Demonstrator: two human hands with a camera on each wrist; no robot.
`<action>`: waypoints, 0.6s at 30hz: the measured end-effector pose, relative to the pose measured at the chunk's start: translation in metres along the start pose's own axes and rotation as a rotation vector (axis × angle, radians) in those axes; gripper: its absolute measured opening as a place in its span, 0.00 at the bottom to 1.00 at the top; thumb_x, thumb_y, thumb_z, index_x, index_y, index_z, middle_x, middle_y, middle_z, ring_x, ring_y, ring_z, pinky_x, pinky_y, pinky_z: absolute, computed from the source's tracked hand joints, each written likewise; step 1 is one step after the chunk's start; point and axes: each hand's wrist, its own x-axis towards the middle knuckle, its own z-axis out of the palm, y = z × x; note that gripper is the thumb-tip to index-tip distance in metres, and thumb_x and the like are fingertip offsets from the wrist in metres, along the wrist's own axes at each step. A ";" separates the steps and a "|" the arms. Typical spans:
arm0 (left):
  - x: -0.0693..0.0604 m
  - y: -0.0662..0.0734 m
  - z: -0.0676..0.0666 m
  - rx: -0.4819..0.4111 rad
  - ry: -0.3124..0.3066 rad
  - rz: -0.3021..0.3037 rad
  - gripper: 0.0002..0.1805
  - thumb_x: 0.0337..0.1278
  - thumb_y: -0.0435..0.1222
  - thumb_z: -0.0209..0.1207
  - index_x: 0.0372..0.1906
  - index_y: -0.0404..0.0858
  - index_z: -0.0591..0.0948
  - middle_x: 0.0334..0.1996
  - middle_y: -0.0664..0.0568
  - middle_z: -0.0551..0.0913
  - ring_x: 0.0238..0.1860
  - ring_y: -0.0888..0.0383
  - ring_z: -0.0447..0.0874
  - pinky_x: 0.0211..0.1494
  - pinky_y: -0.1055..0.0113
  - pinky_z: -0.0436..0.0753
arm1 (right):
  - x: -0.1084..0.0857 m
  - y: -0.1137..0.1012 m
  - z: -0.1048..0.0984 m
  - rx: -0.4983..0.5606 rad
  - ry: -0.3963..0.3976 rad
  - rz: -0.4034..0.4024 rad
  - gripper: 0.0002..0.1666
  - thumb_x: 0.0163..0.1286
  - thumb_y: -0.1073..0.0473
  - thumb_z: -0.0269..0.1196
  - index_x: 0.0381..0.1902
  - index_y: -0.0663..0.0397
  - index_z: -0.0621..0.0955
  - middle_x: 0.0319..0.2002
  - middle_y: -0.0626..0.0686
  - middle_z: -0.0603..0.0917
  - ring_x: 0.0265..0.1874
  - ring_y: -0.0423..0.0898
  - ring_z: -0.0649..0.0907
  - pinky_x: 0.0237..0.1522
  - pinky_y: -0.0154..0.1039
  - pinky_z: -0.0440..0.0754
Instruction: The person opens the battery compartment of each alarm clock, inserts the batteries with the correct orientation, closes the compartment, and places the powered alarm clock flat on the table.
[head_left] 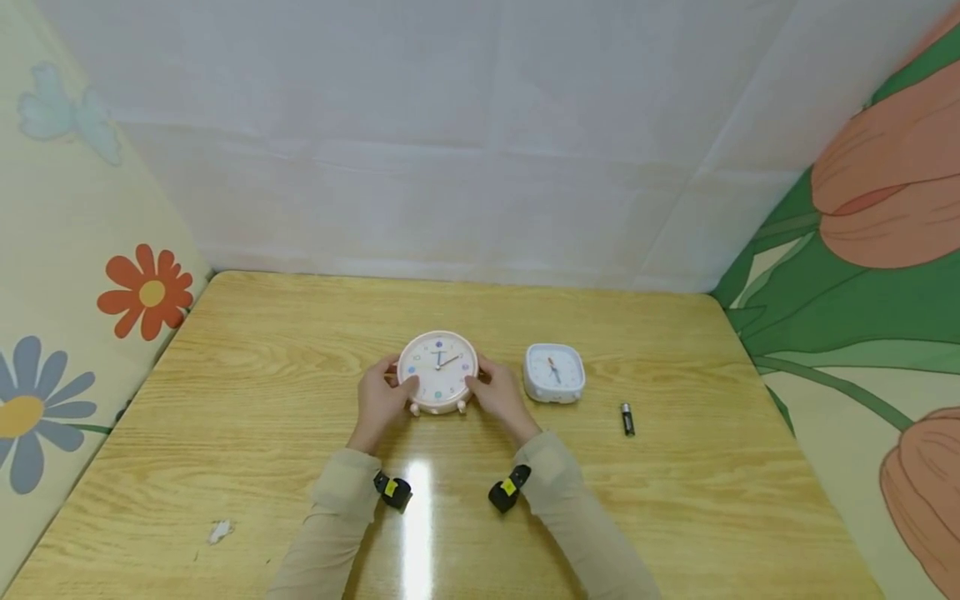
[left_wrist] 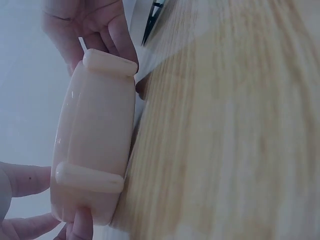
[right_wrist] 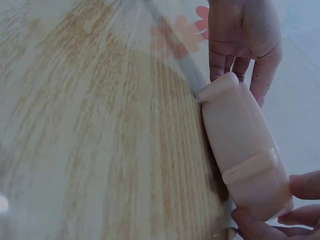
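Note:
A round pale pink clock (head_left: 438, 373) lies face up at the middle of the table, its two stubby feet pointing toward me. My left hand (head_left: 381, 402) grips its left side, thumb over the rim. On the opposite side my right hand (head_left: 501, 395) holds it the same way. In the left wrist view the clock's smooth pink side (left_wrist: 102, 117) shows, tilted slightly off the wood along one edge. The right wrist view gives that same side (right_wrist: 235, 130) with fingers at both ends. The clock's back is hidden.
To the right of my right hand stands a small white square clock (head_left: 554, 373), face up. Farther right lies a black battery (head_left: 627, 419) with a silver end. A pale worn patch (head_left: 221, 531) marks the wood tabletop (head_left: 262, 375) at front left. White cloth (head_left: 465, 167) hangs behind.

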 end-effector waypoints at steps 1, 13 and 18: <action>0.000 0.000 0.000 0.005 0.001 -0.001 0.25 0.51 0.31 0.60 0.57 0.30 0.71 0.44 0.40 0.75 0.40 0.51 0.72 0.38 0.68 0.75 | 0.000 0.000 0.000 -0.008 -0.001 0.001 0.27 0.62 0.66 0.58 0.60 0.63 0.70 0.55 0.61 0.75 0.51 0.52 0.75 0.54 0.43 0.73; 0.001 -0.001 0.001 0.016 0.022 0.031 0.26 0.50 0.31 0.60 0.56 0.28 0.71 0.43 0.38 0.76 0.39 0.50 0.72 0.39 0.66 0.75 | 0.005 0.005 0.004 -0.062 -0.009 0.022 0.24 0.63 0.66 0.58 0.58 0.62 0.72 0.56 0.61 0.73 0.57 0.54 0.71 0.60 0.45 0.67; 0.001 -0.001 0.001 0.015 0.021 0.028 0.26 0.50 0.31 0.61 0.56 0.28 0.71 0.43 0.38 0.76 0.40 0.50 0.72 0.41 0.64 0.76 | 0.006 0.005 0.004 -0.084 -0.020 0.048 0.24 0.64 0.65 0.57 0.59 0.61 0.72 0.56 0.59 0.74 0.57 0.53 0.71 0.60 0.45 0.67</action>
